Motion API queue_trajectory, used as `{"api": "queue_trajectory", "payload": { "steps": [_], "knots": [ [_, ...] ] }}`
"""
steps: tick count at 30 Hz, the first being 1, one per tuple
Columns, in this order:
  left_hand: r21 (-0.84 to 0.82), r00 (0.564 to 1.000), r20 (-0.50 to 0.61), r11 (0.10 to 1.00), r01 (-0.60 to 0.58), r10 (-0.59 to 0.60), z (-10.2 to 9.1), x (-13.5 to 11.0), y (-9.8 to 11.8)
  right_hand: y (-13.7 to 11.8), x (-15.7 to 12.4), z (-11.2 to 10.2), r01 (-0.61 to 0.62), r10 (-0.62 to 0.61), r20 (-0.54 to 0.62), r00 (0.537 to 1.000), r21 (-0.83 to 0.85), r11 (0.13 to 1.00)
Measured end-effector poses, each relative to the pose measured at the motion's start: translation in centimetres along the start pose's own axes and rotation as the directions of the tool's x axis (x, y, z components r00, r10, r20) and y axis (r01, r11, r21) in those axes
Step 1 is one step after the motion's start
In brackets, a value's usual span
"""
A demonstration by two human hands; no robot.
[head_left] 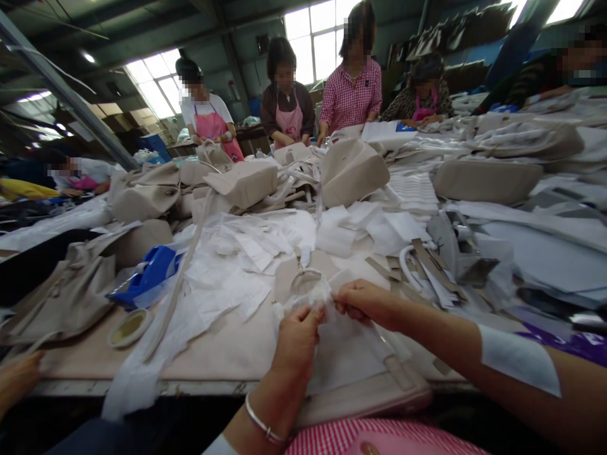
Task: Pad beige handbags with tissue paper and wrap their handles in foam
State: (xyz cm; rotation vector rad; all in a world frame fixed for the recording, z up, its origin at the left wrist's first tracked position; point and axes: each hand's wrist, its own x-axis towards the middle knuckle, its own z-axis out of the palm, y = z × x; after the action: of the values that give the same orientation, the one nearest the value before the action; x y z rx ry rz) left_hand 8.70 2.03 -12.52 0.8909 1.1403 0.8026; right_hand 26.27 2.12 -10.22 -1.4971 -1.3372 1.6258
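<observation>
A beige handbag [408, 387] lies at the table's front edge, partly covered by thin white wrapping sheet [348, 361]. My left hand [296, 338], with a bangle at the wrist, pinches the sheet just below a curved, pale bag handle [306, 276]. My right hand [363, 299] is closed on the same sheet, to the right of the handle. The two hands are a short way apart. Exactly how the sheet sits around the handle is blurred and partly hidden by my fingers.
Loose white paper sheets [227, 284] spread across the table. A blue tape dispenser [147, 275] and a tape roll [129, 328] lie left; a grey tape dispenser [453, 249] stands right. Beige bags [353, 169] pile up behind. Another person's hand [21, 379] is at far left; several co-workers stand opposite.
</observation>
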Motion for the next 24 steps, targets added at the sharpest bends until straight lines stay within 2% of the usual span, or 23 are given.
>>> {"api": "queue_trajectory", "payload": {
  "steps": [2,4,6,7,9,10,12,14,15,17,19,21,23,24],
  "knots": [
    [0.186,0.997,0.003,0.979,-0.081,0.082,-0.2,-0.1,-0.4,-0.4,0.9,-0.1,-0.251,0.247,0.048,0.968,0.258,0.933],
    [0.309,0.988,0.007,0.939,-0.15,0.155,-0.2,-0.2,-0.5,-0.5,1.8,0.0,-0.348,0.334,0.103,0.937,0.379,0.858],
    [0.368,0.985,0.01,0.916,-0.163,0.171,-0.3,-0.2,-0.4,-0.4,2.3,0.4,-0.346,0.335,0.103,0.936,0.435,0.831],
    [0.373,0.99,0.015,0.918,-0.133,0.137,-0.3,-0.2,-0.3,-0.2,2.4,0.6,-0.325,0.323,0.082,0.943,0.444,0.835],
    [0.324,0.999,0.04,0.946,-0.003,-0.01,-0.3,-0.2,0.1,0.1,2.2,0.8,-0.251,0.271,0.01,0.962,0.414,0.875],
    [0.267,0.991,0.066,0.959,0.095,-0.117,-0.3,-0.3,0.4,0.3,2.1,0.8,-0.206,0.228,-0.014,0.973,0.378,0.902],
    [0.112,0.929,0.161,0.941,0.32,-0.334,-0.2,-0.2,0.9,0.7,1.8,0.9,-0.09,0.1,-0.024,0.995,0.27,0.959],
    [-0.036,0.856,0.264,0.882,0.47,-0.445,0.0,-0.1,1.1,1.2,1.6,1.1,0.019,-0.017,-0.027,1.0,0.09,0.996],
    [-0.102,0.841,0.293,0.86,0.501,-0.455,0.2,0.0,1.1,1.4,1.5,1.3,0.07,-0.072,-0.036,0.997,-0.036,0.997],
    [-0.224,0.861,0.282,0.843,0.488,-0.423,0.7,0.3,0.7,1.6,1.3,1.7,0.158,-0.193,-0.071,0.979,-0.346,0.925],
    [-0.284,0.887,0.227,0.844,0.455,-0.402,1.1,0.6,0.4,1.7,0.9,1.8,0.222,-0.318,-0.056,0.946,-0.603,0.767],
    [-0.271,0.905,0.169,0.865,0.423,-0.39,1.3,0.7,0.1,1.4,0.6,1.1,0.282,-0.389,0.014,0.921,-0.713,0.642],
    [-0.215,0.918,0.112,0.893,0.395,-0.379,1.4,0.8,0.0,1.0,0.6,-0.3,0.342,-0.457,0.04,0.889,-0.721,0.602],
    [-0.194,0.925,0.083,0.904,0.38,-0.371,1.4,0.9,-0.1,0.8,0.8,-1.2,0.37,-0.514,0.023,0.858,-0.721,0.586]
  ]
}}
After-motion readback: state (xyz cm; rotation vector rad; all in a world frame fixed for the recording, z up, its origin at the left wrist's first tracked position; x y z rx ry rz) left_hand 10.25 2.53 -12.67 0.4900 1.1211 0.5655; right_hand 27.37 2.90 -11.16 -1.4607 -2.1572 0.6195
